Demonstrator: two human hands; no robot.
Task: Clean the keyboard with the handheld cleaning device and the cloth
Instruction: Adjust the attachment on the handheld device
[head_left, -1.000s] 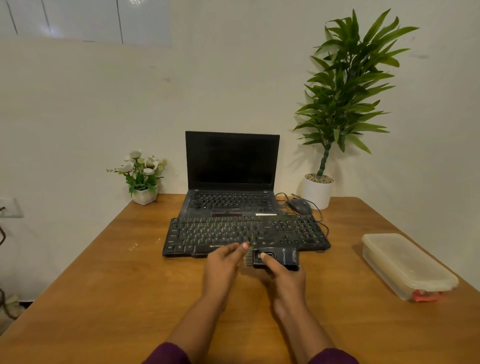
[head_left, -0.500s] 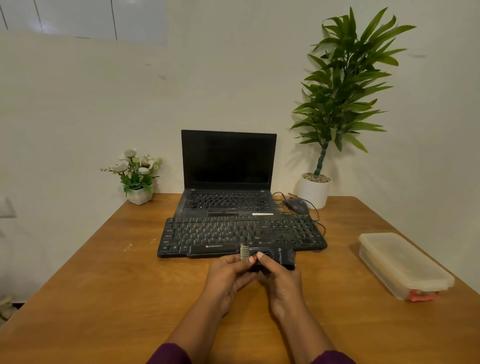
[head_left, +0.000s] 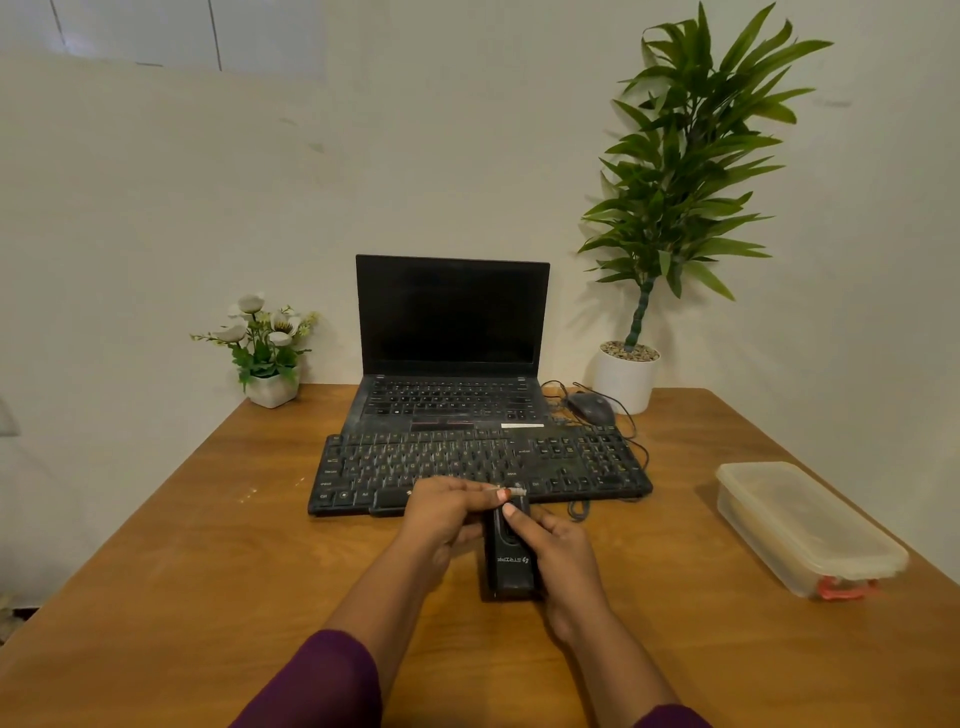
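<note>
A dusty black keyboard (head_left: 571, 462) lies across the wooden table in front of an open laptop. Just before its front edge I hold a black handheld cleaning device (head_left: 510, 564), lengthwise, its brush tip pointing at the keyboard. My right hand (head_left: 558, 558) grips the device's body from the right, with a finger on its top. My left hand (head_left: 447, 512) pinches the pale brush tip at the device's far end. No cloth is in sight.
The laptop (head_left: 452, 332) stands behind the keyboard, with a wired mouse (head_left: 589, 408) to its right. A tall potted plant (head_left: 626, 382) is at the back right, a small flower pot (head_left: 270, 389) at the back left. A lidded plastic box (head_left: 805, 525) sits at the right.
The device has turned from lying sideways to pointing at the keyboard, and has come nearer to me. My left hand has closed onto its brush tip.
</note>
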